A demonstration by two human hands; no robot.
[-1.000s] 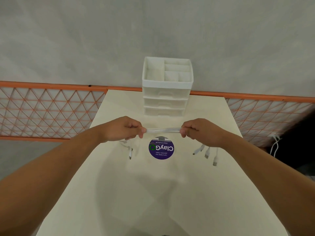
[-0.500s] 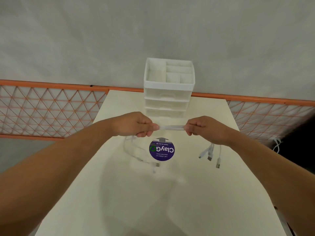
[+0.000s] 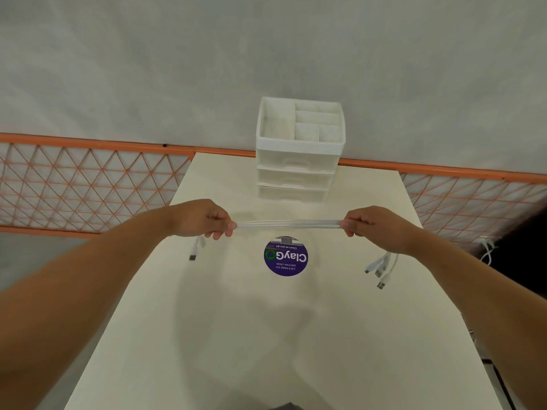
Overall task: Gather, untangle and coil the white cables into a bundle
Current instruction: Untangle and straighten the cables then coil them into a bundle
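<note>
Several white cables (image 3: 288, 224) run side by side in a taut, flat band between my two hands, held above the cream table (image 3: 266, 335). My left hand (image 3: 204, 218) pinches the band's left end, and one plug end (image 3: 194, 253) dangles below it. My right hand (image 3: 376, 227) pinches the right end, where three plug ends (image 3: 380, 269) hang down under the wrist.
A white drawer organiser (image 3: 299, 149) with open top compartments stands at the table's far edge against the grey wall. A round purple sticker (image 3: 285, 257) lies on the table under the cables. Orange lattice railing (image 3: 88, 184) runs on both sides. Another white cable (image 3: 488, 251) hangs off at the right.
My hands have moved apart, so the stretch of cables between them is longer and tight. The loose loop that hung under my left hand is gone; only a short plug end dangles there.
</note>
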